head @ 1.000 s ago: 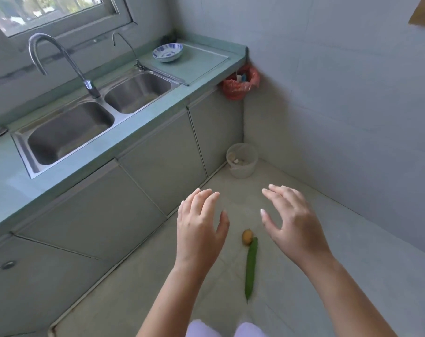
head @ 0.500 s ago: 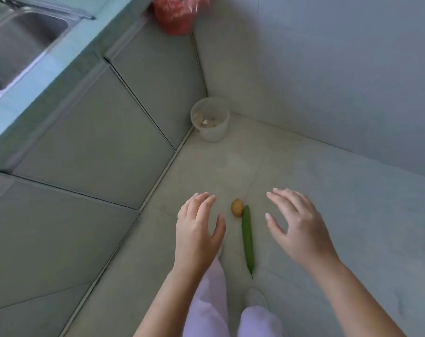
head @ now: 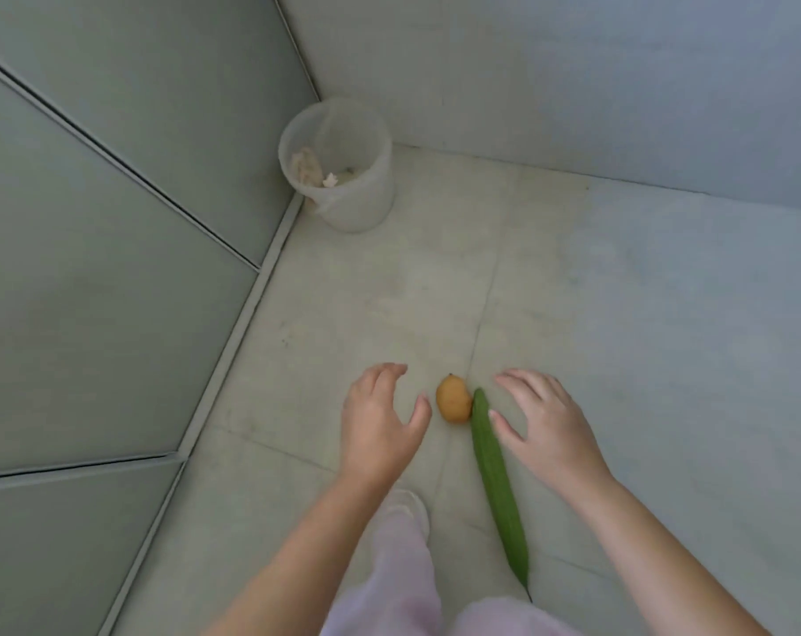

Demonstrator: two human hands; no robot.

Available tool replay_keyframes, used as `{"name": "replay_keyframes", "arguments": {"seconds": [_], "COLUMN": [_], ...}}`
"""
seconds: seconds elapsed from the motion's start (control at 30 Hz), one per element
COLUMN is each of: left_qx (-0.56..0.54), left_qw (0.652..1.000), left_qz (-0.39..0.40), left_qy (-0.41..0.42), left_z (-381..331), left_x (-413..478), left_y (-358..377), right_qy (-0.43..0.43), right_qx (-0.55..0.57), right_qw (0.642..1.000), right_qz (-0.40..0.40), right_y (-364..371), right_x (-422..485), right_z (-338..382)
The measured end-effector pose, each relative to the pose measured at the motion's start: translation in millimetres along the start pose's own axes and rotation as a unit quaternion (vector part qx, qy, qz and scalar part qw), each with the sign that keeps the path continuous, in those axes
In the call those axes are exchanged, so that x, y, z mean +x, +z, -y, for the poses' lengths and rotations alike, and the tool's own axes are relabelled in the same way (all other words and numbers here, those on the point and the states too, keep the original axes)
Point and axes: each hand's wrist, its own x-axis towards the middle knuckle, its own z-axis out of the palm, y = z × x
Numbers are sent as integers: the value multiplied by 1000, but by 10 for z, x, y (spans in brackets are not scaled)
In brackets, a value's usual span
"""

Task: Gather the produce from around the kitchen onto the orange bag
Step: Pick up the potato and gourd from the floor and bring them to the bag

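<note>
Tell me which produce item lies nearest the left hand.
The small yellow fruit, just right of the left hand; the long cucumber lies beyond it.

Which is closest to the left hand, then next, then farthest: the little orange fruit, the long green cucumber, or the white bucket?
1. Orange fruit, just right of the left hand's thumb.
2. Cucumber, beyond the fruit, on its right.
3. White bucket, far off in the corner.

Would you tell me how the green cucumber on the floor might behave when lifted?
The cucumber lies straight, so it probably stays stiff. Its round body may roll if nudged. Being long, it would likely tip if gripped near one end.
</note>
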Motion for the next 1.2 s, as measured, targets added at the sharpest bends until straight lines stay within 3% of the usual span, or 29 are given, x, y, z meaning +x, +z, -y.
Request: {"name": "replay_keyframes", "arguments": {"seconds": [0.2,0.43,0.53,0.77,1.2], "left_qx": [76,52,40,27,-23], "left_qw": [990,985,987,980,979], "left_qz": [56,113,129,192,202], "left_qy": [108,119,92,36,-19], "left_z": [602,1108,1230,1436,1427], "left_x": [584,834,771,552,526], "left_y": [879,1764,2053,2359,2566], "right_qy": [9,21,73,124,192], "right_qx": [-4,1,58,141,226], "right_qw": [999,996,987,975,948], "right_qz": [50,87,128,119,115], "right_y": [1022,1709,1913,2268,2499], "right_x": [316,362,200,-99,-186], "right_z": [-750,-1439,-1579,-1618,-1614]}}
